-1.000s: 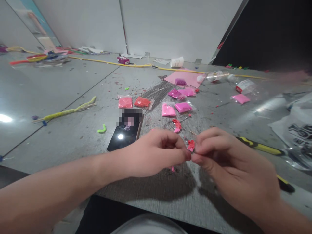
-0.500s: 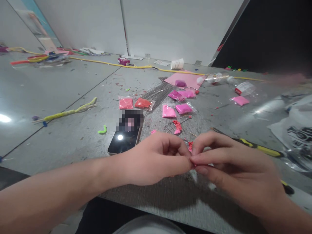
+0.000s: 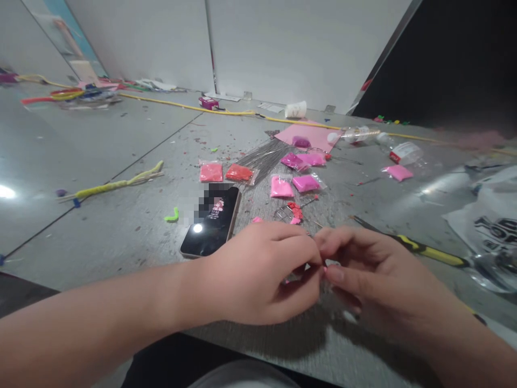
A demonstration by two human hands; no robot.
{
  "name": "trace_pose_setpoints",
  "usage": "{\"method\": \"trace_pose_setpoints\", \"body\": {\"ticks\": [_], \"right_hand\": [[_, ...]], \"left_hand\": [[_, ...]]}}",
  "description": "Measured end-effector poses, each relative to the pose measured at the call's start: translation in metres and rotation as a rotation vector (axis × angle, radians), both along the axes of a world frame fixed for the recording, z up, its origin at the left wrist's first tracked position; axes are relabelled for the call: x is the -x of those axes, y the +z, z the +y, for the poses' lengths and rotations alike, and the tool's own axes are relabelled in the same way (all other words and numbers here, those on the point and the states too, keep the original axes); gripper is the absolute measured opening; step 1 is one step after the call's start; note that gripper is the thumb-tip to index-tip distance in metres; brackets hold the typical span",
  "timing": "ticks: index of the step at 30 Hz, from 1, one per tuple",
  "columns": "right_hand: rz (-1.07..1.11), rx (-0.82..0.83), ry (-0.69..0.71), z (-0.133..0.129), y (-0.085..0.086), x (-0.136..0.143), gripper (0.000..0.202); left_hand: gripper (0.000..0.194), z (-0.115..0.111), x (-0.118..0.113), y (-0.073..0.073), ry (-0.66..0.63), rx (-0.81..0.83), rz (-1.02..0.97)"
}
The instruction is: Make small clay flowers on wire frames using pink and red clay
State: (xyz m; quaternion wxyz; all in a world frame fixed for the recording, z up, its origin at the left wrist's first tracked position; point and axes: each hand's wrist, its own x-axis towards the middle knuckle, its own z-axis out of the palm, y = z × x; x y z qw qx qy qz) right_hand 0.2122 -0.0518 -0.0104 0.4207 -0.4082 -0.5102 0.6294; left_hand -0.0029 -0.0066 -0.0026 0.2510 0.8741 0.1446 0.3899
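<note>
My left hand (image 3: 266, 275) is closed, its thumb and fingers curled to a pinch in front of me. Its fingertips meet those of my right hand (image 3: 383, 291), also closed in a pinch. Between them shows a small piece of pink clay (image 3: 325, 270), mostly hidden by the fingers. Just beyond the hands lies a wire ring (image 3: 285, 214) with red and pink clay (image 3: 295, 212) pressed along one side. Left of it a phone (image 3: 213, 226) lies face up with its screen lit, its lower edge close to my left wrist.
Bags of pink clay (image 3: 281, 186) and red clay (image 3: 239, 172) lie ahead, beside a bundle of thin wires (image 3: 262, 158). Yellow-handled pliers (image 3: 438, 254) lie right of my right hand. Farther off are a plastic bottle (image 3: 406, 153), a paper cup (image 3: 296, 110) and a yellow cord (image 3: 173, 104).
My left hand has rolled over, its back now more upward, with the fingers bent down. The right fingers have shifted around the pink piece. The view has tilted slightly.
</note>
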Motion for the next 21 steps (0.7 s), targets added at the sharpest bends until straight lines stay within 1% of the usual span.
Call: {"method": "trace_pose_setpoints", "body": {"ticks": [2,5,7,9,11,12,13,15,16,17,19,21], "right_hand": [[0.038,-0.002,-0.049,0.0,-0.001,0.001,0.017],[0.037,-0.065,-0.107,0.001,0.003,0.002,0.018],[0.024,-0.094,-0.117,0.002,0.007,0.003,0.018],[0.023,-0.129,-0.114,0.003,0.011,0.003,0.017],[0.035,-0.171,-0.101,0.005,0.011,0.003,0.018],[0.04,-0.196,-0.094,0.005,0.011,0.003,0.02],[0.043,-0.22,-0.088,0.006,0.01,0.002,0.021],[0.043,-0.258,-0.084,0.006,0.007,0.001,0.021],[0.04,-0.264,-0.085,0.005,0.006,0.001,0.02],[0.036,-0.262,-0.084,0.005,0.005,0.0,0.02],[0.035,-0.242,-0.082,0.005,0.004,-0.001,0.02],[0.037,-0.223,-0.081,0.005,0.003,-0.002,0.019]], "left_hand": [[0.012,-0.001,0.0,0.002,0.036,0.133,0.02],[0.015,-0.003,-0.002,0.006,0.097,0.35,0.089],[0.015,-0.002,-0.002,0.008,0.106,0.447,0.139],[0.015,0.002,-0.002,0.009,0.089,0.487,0.191],[0.011,0.01,0.001,0.009,0.033,0.424,0.269],[0.01,0.015,0.003,0.008,-0.005,0.353,0.323],[0.012,0.02,0.004,0.007,-0.056,0.247,0.385],[0.023,0.03,0.008,0.004,-0.128,0.072,0.537],[0.032,0.033,0.01,0.002,-0.159,0.011,0.586],[0.035,0.036,0.011,0.0,-0.186,-0.033,0.631],[0.03,0.038,0.013,-0.004,-0.223,-0.094,0.681],[0.019,0.038,0.013,-0.007,-0.237,-0.133,0.704]]}}
